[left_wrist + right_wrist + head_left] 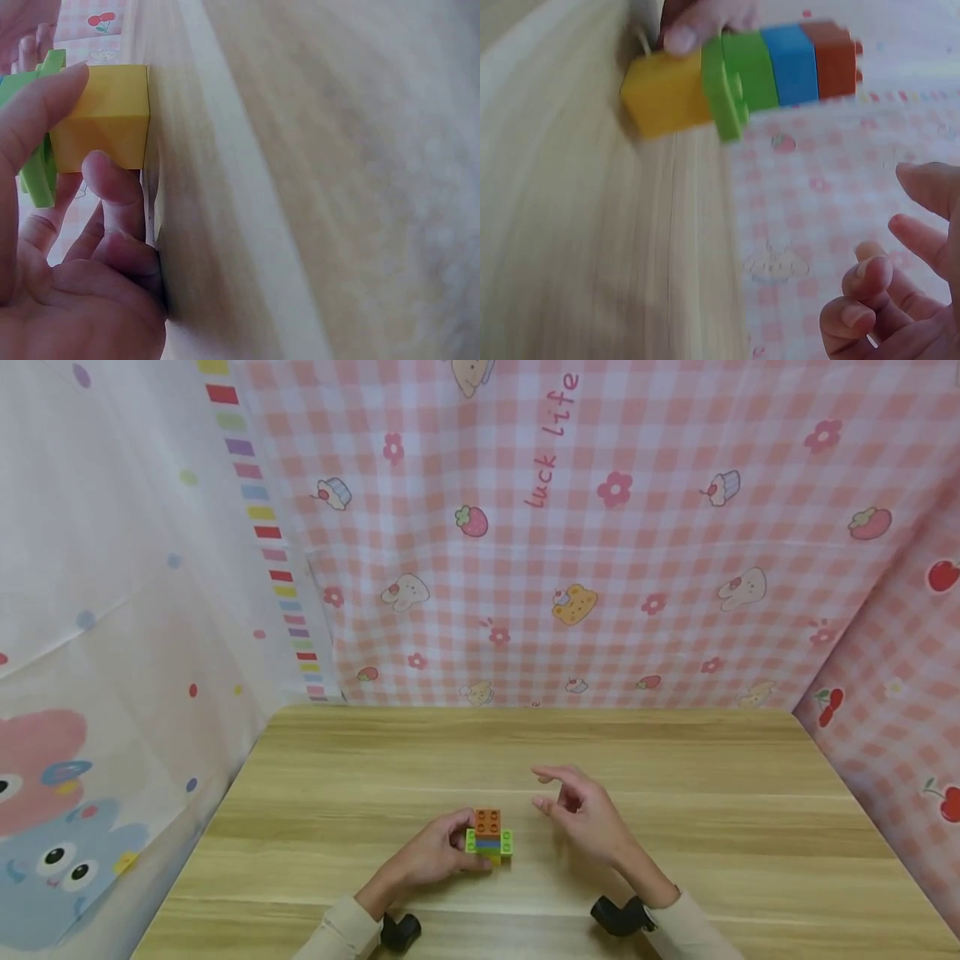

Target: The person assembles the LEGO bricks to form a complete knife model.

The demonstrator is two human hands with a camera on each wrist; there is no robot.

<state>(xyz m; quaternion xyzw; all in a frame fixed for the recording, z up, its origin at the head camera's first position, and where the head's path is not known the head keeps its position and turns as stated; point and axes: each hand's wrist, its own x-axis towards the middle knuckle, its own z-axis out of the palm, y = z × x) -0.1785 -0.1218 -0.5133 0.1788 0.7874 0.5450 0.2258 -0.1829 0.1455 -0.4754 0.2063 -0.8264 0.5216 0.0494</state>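
My left hand (pixel 435 850) grips a small tower of toy building blocks (pixel 488 824) upright on the wooden table. From the bottom it runs a yellow block (pixel 664 97), a wider light-green piece (pixel 720 94), a green block (pixel 751 71), a blue block (pixel 791 66) and an orange-brown block (pixel 835 64) with studs on top. In the left wrist view the thumb lies against the yellow block, fingertips near its lower side. To the right of the tower, my right hand (pixel 592 817) is raised with nothing in it, fingers loosely bent and apart from the blocks.
The wood-grain table (pixel 360 752) spreads around both hands. A pink checked cloth (pixel 525 552) hangs behind its far edge, with patterned cloths at the left (pixel 135 610) and right (pixel 915 677). Black wrist-worn devices (pixel 621 916) sit below both hands.
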